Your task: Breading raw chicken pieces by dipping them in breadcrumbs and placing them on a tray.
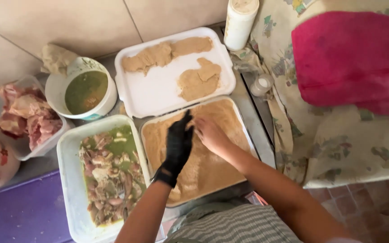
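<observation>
L hand [178,146], black glove, and bare R hand [211,133] both flat, fingers spread, pressing in crumb tray [244,128]. Breaded pcs on white tray [158,92] far; marinated meat tray [68,153] left.

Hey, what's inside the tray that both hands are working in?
The tray is filled with tan breadcrumbs. The gloved left hand and bare right hand press into them. Whatever lies beneath the hands, and the tray's bottom, is covered.

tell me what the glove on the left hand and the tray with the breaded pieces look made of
Glove on the left hand: thin black rubbery material, likely nitrile or latex; it clings tight and matte. Tray with breaded pieces: white plastic by its look, smooth, with moulded rounded rim.
</observation>
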